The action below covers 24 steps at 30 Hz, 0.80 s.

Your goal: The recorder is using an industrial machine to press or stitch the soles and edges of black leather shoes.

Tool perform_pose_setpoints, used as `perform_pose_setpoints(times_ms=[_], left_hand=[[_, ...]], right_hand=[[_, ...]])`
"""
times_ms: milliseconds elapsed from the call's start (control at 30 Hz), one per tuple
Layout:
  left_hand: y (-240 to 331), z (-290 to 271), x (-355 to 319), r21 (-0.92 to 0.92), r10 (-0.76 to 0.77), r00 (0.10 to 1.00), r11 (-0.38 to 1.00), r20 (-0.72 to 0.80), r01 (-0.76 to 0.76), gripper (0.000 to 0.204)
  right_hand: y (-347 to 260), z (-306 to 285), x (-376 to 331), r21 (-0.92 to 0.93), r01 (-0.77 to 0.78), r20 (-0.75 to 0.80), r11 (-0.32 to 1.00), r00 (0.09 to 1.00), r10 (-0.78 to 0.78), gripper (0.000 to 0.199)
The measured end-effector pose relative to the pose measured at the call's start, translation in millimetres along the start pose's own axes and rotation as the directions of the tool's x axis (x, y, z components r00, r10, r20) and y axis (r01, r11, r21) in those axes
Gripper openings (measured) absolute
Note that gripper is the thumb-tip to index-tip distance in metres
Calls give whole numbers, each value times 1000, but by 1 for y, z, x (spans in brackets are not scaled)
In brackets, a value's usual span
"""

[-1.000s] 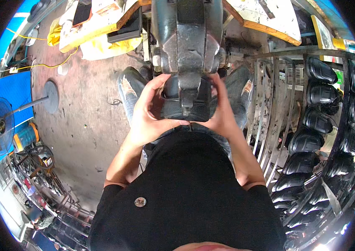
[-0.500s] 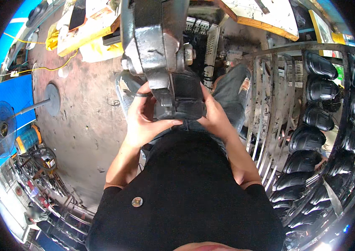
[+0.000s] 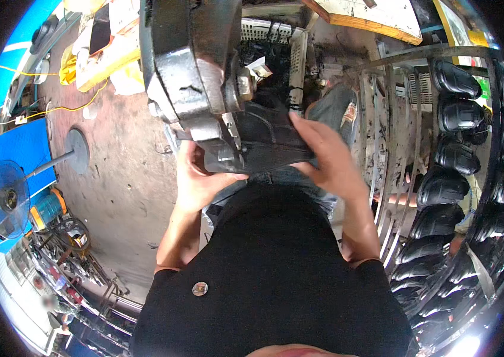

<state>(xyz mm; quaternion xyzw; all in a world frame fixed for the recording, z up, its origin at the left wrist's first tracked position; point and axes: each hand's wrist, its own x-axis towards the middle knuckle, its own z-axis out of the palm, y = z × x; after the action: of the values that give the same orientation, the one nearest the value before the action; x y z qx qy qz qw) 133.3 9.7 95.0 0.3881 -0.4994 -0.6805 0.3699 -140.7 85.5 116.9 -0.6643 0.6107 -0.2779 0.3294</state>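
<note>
Beneath a dark metal machine head [image 3: 189,71] with a large bolt at its side, I hold a black, leather-like piece [image 3: 275,137] with a curved seam line on it. I cannot make out its exact kind. My left hand [image 3: 195,181] is closed at its left near edge, thumb stretched along the underside and fingers partly hidden by the machine. Around the right edge, my right hand [image 3: 332,154] grips it with fingers on top and thumb below. The machine's lower end sits over the left part of the piece; whether they touch is hidden.
A pale plastic crate [image 3: 296,65] with black scraps stands beyond the machine. To the right, a metal rack [image 3: 436,56] bears several black, shoe-like items [image 3: 442,187]. A pedestal fan [image 3: 11,196] stands left. Wood-edged tables [image 3: 377,27] lie ahead, and a yellow cable [image 3: 76,107] crosses the floor.
My right hand has moved outward to the right, and the black piece has turned, showing more of its surface right of the machine. The view has shifted, so the machine head appears further left.
</note>
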Motion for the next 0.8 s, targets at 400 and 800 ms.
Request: perform_pose_setpoints(times_ms=[400, 800], left_hand=[[-24, 27, 0, -485, -149, 985, 857, 89, 173, 98], [24, 32, 10, -185, -42, 976, 979, 214, 82, 87]], right_hand=[[-17, -82, -16, -76, 17, -185, 997, 982, -31, 95], [24, 2, -40, 140, -76, -206, 987, 973, 104, 95]])
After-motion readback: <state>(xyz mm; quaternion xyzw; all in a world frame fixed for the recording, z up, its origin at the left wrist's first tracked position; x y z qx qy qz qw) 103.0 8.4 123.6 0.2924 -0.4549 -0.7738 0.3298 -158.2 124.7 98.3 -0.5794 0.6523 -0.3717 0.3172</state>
